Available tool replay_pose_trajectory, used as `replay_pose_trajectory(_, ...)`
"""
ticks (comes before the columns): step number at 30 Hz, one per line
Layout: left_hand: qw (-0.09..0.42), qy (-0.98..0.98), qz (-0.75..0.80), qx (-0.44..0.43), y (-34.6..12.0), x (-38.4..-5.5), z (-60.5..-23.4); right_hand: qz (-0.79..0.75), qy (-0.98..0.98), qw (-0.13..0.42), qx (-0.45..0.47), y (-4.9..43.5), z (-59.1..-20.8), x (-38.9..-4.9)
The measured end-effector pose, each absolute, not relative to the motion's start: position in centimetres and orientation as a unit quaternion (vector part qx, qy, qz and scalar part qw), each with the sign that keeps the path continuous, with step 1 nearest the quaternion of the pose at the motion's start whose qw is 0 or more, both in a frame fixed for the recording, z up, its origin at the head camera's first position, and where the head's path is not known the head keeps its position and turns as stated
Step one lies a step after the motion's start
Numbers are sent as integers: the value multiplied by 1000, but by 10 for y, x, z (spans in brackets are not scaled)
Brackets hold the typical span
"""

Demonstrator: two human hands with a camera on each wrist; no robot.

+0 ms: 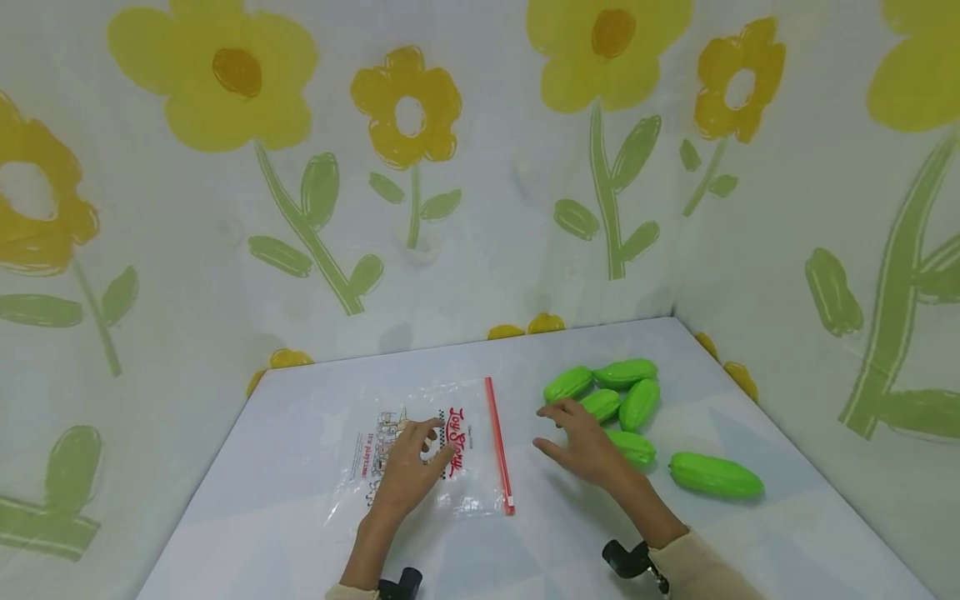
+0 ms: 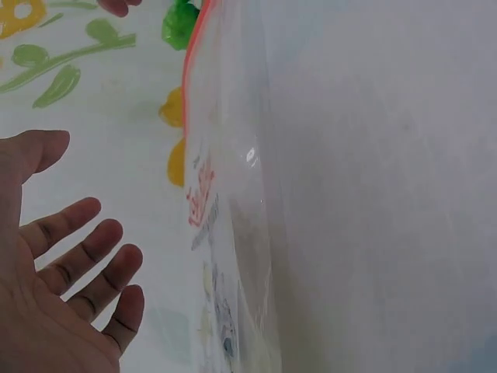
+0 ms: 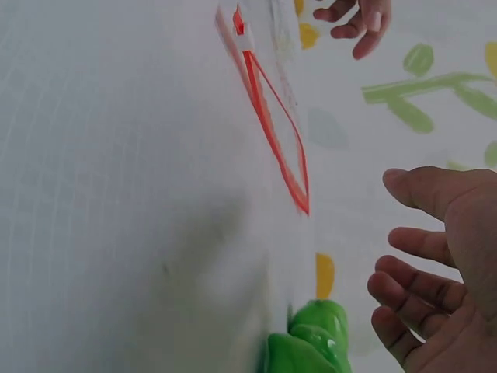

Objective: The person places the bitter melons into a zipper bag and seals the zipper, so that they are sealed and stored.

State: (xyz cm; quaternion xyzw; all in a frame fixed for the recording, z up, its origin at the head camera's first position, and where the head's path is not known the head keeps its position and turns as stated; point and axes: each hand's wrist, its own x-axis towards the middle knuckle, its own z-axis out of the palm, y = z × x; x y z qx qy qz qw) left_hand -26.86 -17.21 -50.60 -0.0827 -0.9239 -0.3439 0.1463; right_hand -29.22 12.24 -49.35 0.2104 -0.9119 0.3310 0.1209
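Note:
A clear plastic zip bag (image 1: 481, 442) with a red slider zip and "Toy Story" print lies flat on the table. Above its printed part hovers my left hand (image 1: 408, 475), fingers loosely bent, holding nothing. The bag's two red zip edges (image 3: 268, 128) stand apart in the right wrist view. Between the bag and a group of glossy green cucumber-shaped pieces (image 1: 639, 405) is my right hand (image 1: 588, 446), its fingers spread and free of any object. One more green cucumber-shaped piece (image 1: 716, 476) lies apart, to the right of that hand.
The white table (image 1: 292, 483) meets a flower-printed cloth wall (image 1: 465, 283) at the back, with similar cloth at both sides. A dark wrist camera mount (image 1: 627, 558) sits at the right sleeve, another (image 1: 401, 585) at the left wrist.

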Motion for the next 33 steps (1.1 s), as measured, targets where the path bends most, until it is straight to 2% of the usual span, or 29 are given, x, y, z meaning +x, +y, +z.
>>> replay_pose_trajectory(11,130,-901,-404,-84,-155,-279,-514,375,-896,92,218,102,-508,-302)
replay_pose_trajectory(22,110,-896,-422,-83,-139,-282,-527,370,-908,80,179,84,-531,-310)
replay_pose_trajectory(33,115,-879,-452,-99,-131,-291,-532,382,-902,104,173,77,-542,-319)
